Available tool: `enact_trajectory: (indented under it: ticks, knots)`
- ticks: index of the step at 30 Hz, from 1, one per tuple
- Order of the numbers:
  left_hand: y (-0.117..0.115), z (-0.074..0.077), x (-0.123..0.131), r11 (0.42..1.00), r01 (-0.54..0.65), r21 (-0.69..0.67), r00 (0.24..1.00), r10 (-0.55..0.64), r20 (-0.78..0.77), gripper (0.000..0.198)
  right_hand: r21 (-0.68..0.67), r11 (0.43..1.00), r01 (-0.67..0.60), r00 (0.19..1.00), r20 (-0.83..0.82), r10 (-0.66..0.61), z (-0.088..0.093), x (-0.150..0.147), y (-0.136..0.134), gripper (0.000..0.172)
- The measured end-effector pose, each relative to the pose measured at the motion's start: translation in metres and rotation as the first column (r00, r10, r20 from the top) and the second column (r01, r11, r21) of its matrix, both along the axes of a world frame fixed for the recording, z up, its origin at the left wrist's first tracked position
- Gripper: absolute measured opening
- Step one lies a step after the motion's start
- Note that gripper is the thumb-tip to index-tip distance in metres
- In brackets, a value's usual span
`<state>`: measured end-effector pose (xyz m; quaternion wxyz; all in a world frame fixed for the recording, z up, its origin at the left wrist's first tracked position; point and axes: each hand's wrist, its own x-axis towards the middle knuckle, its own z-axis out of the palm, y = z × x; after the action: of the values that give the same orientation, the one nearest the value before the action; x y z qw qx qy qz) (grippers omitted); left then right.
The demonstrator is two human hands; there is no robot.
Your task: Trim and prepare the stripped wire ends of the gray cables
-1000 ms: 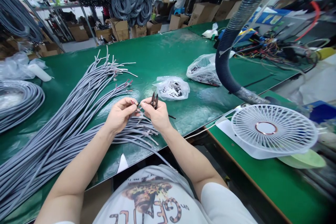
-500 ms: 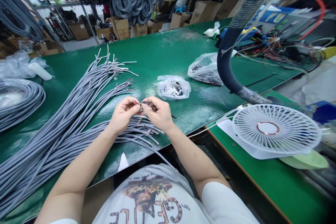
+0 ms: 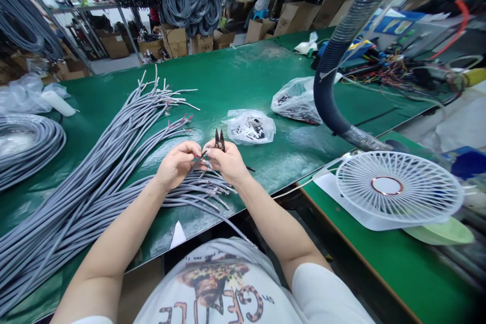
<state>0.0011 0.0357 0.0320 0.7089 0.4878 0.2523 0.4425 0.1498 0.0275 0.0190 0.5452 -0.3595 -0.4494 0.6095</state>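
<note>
My left hand is closed, its fingertips pinching the end of a grey cable with thin wires showing. Close beside it, my right hand has its thumb and finger at the same wires and also holds small dark snips, blades pointing up and away from me. What exactly the right fingertips pinch is too small to tell. Below and around both hands lie the stripped ends of a grey cable bundle. Past the right hand sits an open plastic bag of small black and white parts.
A second bag of dark parts lies further back right. A ribbed hose hangs down near a white fan on the right. Coiled cable is at the left. Two people sit in the background.
The snips in my right hand have turned so their blades now stand up clearly. Both hands have shifted slightly, and the cable end between them shows more.
</note>
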Motion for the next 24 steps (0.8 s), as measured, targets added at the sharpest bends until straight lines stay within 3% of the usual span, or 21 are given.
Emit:
enact_trajectory:
  ticks: [3,7,12,15,19,24]
  knots:
    - [0.001,0.001,-0.001,1.000,-0.008,0.024,1.000,0.009,-0.030,0.028,-0.002,1.000,-0.008,1.000,-0.015,0.008,0.000,-0.003,-0.001,0.020]
    - [0.001,0.004,-0.005,0.992,-0.010,0.127,0.983,0.033,-0.182,0.029,0.190,0.981,0.042,0.986,0.151,-0.071,0.003,-0.003,-0.008,0.018]
    - [0.004,0.009,-0.014,0.982,0.078,0.172,0.916,-0.003,-0.400,0.025,0.339,0.937,0.079,0.932,0.309,-0.190,0.007,0.001,-0.016,0.016]
    - [0.004,0.005,-0.012,0.975,0.156,0.160,0.894,-0.070,-0.443,0.029,0.368,0.925,0.099,0.913,0.336,-0.231,0.007,0.004,-0.016,0.017]
    - [0.002,-0.005,-0.003,0.979,0.085,0.188,0.917,-0.003,-0.399,0.039,0.282,0.951,0.127,0.948,0.248,-0.201,0.005,0.005,-0.011,0.016]
    - [-0.002,-0.011,0.002,0.974,0.012,0.226,0.942,0.065,-0.328,0.056,-0.062,0.998,0.015,1.000,-0.027,-0.016,0.004,0.000,-0.005,0.018]
